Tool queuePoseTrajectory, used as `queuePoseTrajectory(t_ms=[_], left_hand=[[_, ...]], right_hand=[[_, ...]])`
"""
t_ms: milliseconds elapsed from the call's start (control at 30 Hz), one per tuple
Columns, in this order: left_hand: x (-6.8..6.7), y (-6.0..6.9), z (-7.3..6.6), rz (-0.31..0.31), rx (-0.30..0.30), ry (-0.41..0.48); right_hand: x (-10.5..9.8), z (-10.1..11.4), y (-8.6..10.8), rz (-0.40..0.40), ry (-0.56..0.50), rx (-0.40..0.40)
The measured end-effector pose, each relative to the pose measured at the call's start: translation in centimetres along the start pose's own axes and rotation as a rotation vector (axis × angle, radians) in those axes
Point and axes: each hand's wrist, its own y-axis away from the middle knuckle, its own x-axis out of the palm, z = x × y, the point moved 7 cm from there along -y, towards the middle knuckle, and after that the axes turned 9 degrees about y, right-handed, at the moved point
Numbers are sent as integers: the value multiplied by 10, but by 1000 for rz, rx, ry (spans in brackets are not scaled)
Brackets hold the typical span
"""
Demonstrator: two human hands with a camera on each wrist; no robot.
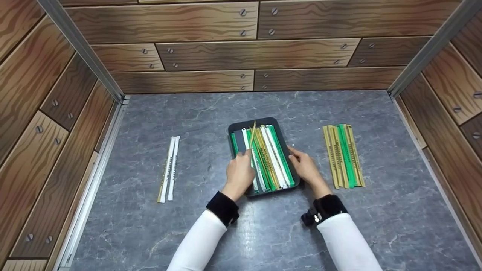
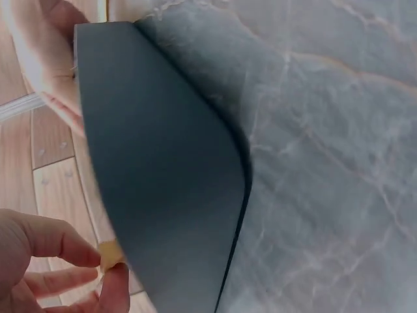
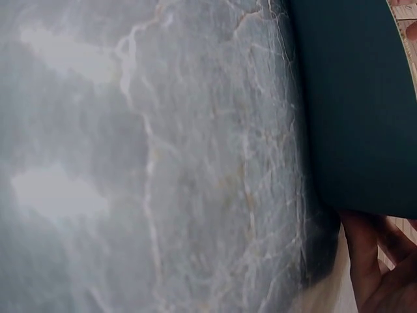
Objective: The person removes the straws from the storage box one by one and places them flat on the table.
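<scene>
With the left hand (image 1: 240,171) I pinch a gold stick packet (image 1: 253,132) over the black tray (image 1: 263,121), best aligned with the packet row (image 1: 275,158), the right hand (image 1: 308,169) touching the tray's side, its grip unclear.

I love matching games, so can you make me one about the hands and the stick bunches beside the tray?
Column one
1. Left hand
2. Right hand
3. Left bunch of sticks
4. Right bunch of sticks

Column two
A. Gold and green
B. Touching the tray's side
C. White and gold
D. Pinching a gold stick

Pairs: 1-D, 2-B, 3-C, 4-A
</scene>
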Motion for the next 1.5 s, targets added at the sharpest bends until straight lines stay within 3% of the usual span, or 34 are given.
queuePoseTrajectory(t_ms=[133,267,500,667,1000,1200,1500], left_hand=[[-13,2,7,-17,-29,39],[-29,4,23,-41,-81,125],[-55,11,73,-117,-162,122],[-69,21,110,-152,-254,130],[-89,40,165,-222,-389,37],[-94,48,186,-231,-476,41],[-94,52,197,-203,-517,48]], right_hand=[[-1,-1,0,4,0,5],[0,0,0,10,-5,1],[-1,-1,0,37,-18,19],[-2,0,1,34,-18,8],[0,-2,0,39,-16,14],[0,-1,0,38,-8,11],[2,-1,1,33,1,4]])
